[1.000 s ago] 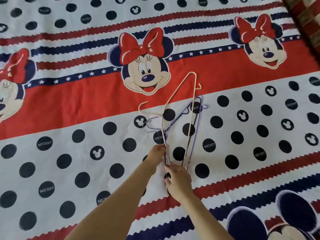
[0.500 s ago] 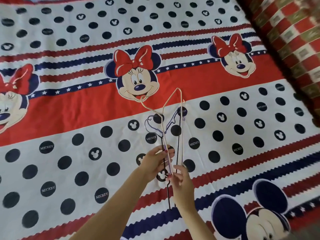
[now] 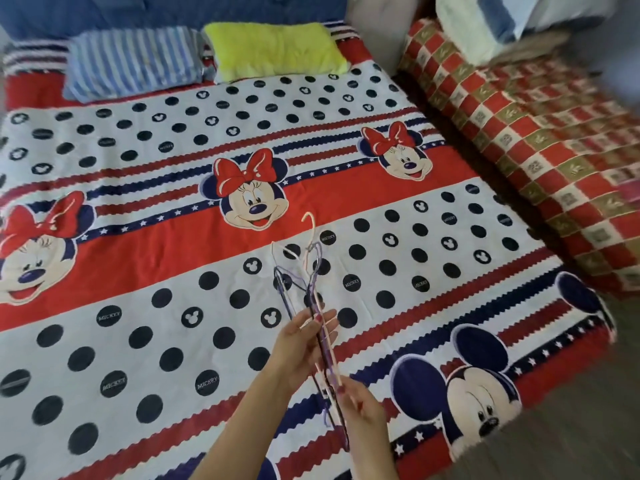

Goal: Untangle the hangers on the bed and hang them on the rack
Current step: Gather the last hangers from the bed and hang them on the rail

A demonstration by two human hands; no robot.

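Pale and purple hangers (image 3: 313, 289) are held bunched above the bed (image 3: 450, 258), gripped mid-frame by the left hand (image 3: 304, 344) and pinched lower by the right hand (image 3: 362, 407). Hooks should be eased apart singly, not yanked.

**Hangers lifted off the bed**

Your left hand (image 3: 304, 341) and right hand (image 3: 360, 407) now hold the tangled hangers (image 3: 311, 292) up off the bed (image 3: 138, 306), bunched narrower; your view pulls back, revealing pillows (image 3: 273, 50).
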